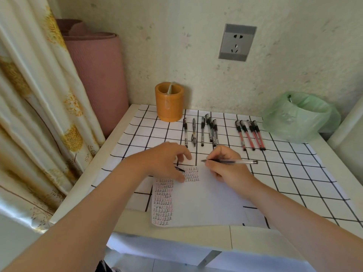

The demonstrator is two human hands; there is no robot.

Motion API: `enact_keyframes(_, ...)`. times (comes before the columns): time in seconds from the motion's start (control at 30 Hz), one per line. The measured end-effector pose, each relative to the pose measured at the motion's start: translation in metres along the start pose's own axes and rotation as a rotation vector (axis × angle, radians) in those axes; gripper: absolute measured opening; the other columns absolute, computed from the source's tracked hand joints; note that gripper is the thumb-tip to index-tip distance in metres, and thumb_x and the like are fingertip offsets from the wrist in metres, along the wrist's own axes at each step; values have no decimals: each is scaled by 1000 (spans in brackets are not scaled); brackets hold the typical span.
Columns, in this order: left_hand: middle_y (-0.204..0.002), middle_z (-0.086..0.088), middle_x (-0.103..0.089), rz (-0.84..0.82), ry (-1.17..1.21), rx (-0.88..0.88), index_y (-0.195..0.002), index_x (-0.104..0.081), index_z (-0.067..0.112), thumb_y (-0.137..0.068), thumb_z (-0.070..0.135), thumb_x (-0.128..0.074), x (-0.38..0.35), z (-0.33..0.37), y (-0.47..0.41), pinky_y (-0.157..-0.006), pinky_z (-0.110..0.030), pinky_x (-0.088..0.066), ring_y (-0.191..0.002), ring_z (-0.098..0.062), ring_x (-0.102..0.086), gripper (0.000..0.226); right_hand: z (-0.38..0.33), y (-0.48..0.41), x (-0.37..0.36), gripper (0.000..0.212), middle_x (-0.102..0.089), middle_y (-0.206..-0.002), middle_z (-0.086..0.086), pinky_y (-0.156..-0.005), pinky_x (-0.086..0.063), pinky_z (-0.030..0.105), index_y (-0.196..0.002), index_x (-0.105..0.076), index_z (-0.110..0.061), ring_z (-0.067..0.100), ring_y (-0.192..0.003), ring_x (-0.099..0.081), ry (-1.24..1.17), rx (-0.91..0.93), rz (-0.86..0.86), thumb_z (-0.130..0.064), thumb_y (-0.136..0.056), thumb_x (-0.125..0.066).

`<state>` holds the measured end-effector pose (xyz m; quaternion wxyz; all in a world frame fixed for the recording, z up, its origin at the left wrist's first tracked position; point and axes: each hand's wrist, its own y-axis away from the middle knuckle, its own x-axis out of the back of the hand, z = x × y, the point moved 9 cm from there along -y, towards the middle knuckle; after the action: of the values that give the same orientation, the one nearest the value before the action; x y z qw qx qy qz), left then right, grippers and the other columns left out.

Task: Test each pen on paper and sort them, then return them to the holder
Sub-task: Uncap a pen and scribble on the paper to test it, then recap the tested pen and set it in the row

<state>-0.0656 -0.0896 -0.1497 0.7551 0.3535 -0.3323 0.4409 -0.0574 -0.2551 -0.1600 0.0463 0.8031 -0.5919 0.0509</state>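
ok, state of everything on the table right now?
pen: uncapped, gripped by right hand
cap: off, pinched in left hand
paper: flat, partly filled with marks
holder: upright, no pens visible
black pens: capped, lying flat
red pens: capped, lying flat
bin liner: open

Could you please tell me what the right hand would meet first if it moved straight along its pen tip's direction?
Probably the left hand, whose fingers lie close ahead of the tip of the pen that the right hand holds; depth is unclear.
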Motion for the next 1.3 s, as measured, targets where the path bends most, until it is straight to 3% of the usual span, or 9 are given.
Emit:
enact_keyframes(0.13, -109, 19, -52, 13, -89, 78, -119, -59, 39, -77, 36, -83, 14, -19, 7, -83, -23, -46, -103, -5, -51, 49, -4, -1, 2, 29, -66, -76, 13, -44, -40, 29, -102, -74, -17, 25, -54, -53, -29, 6, 34, 2, -97, -53)
enact_keyframes(0.23, -105, 18, -56, 21, -113, 89, -111, -66, 37, -82, 31, -79, 12, -23, 7, -72, -17, -42, -94, -2, -55, 33, -12, 0, -5, 37, -70, -98, 16, -47, -48, 34, -122, -66, -14, 27, -62, -62, -121, -2, -23, 4, -101, -43)
enact_keyframes(0.4, -100, 16, -62, 93, -122, 84, -97, -69, 35, -85, 32, -74, 9, -19, 4, -65, -19, -42, -82, 1, -56, 13, -18, -2, -10, 42, -65, -104, 19, -52, -52, 36, -118, -69, -13, 31, -63, -63, -363, -129, -65, 2, -103, -33)
enact_keyframes(0.53, -96, 20, -63, 157, -72, 71, -102, -69, 37, -95, 33, -62, 17, -15, 4, -70, -20, -42, -84, 2, -55, 11, -32, -7, -3, 33, -66, -91, 6, -50, -44, 31, -120, -58, -25, 21, -55, -55, -65, -49, -27, -3, -96, -54)
enact_keyframes(0.63, -95, 21, -65, 207, -31, 45, -104, -70, 38, -97, 33, -59, 24, -11, 4, -77, -23, -46, -90, 0, -58, 14, -39, -12, 7, 25, -70, -88, -12, -65, -44, 23, -108, -67, -34, -2, -59, -56, 467, 72, 24, -22, -87, -73)
enact_keyframes(0.73, -94, 24, -64, 226, -24, 7, -105, -70, 38, -97, 33, -59, 25, -7, 4, -72, -17, -41, -86, 4, -58, 14, -39, -8, 6, 15, -70, -92, -23, -67, -41, 18, -99, -73, -39, -13, -67, -53, 872, 142, 17, -33, -86, -72)
enact_keyframes(0.9, -95, 25, -63, 215, -32, 4, -105, -70, 39, -97, 35, -60, 24, -3, 3, -71, -15, -41, -87, 5, -57, 14, -47, -4, 1, 13, -70, -99, -21, -85, -52, 30, -99, -73, -38, 0, -93, -63, 861, 224, 41, -30, -89, -68)
enact_keyframes(1.17, -93, 20, -68, 186, 35, 6, -101, -73, 36, -94, 37, -63, 20, 5, 5, -73, -20, -46, -86, 1, -60, 12, -45, -3, -16, 14, -70, -99, -17, -86, -52, 29, -103, -72, -32, 0, -93, -62, 800, 271, -93, -24, -92, -66)
enact_keyframes(1.3, -84, 8, -72, 159, 203, 50, -84, -76, 31, -91, 34, -66, 16, 7, 6, -70, -26, -49, -77, -9, -62, 13, -40, -3, -23, 22, -70, -94, -6, -81, -49, 34, -110, -70, -24, 14, -93, -59, 1000, 310, -156, -34, -98, -55)
